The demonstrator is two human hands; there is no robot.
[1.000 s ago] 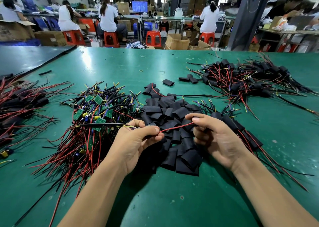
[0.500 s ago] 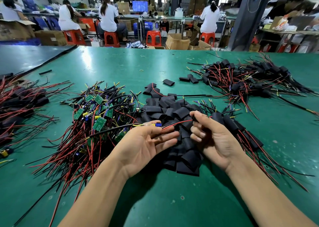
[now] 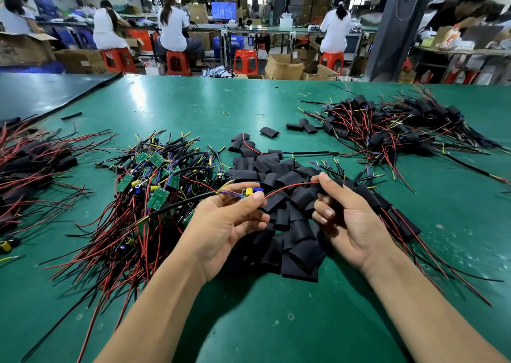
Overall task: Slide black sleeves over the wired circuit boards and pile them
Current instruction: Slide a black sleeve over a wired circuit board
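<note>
Holding now: head view, centre of frame; the left hand (image 3: 221, 224) lies palm up and pinches a small circuit board (image 3: 250, 191) between thumb and fingertips.
Other side: the right hand (image 3: 351, 224) nips the board's red wire (image 3: 290, 187) between thumb and forefinger, its other fingers curled. I cannot tell whether it holds a sleeve too.
Board feel: likely light and rigid, with raised yellow and blue parts that could snag; best held by its edges.
Wire feel: thin and floppy, probably springy; take it near the free end to thread it.
Sleeve stock: the loose sleeves (image 3: 290, 224) are heaped under and beyond both hands. They look like soft, flattened tubes whose mouths probably need squeezing open.
Supply: the bare boards (image 3: 149, 185) lie tangled at left centre.
Done heap: the sleeved pile (image 3: 387, 130) sits upper right on the green counter (image 3: 193, 108).
</note>
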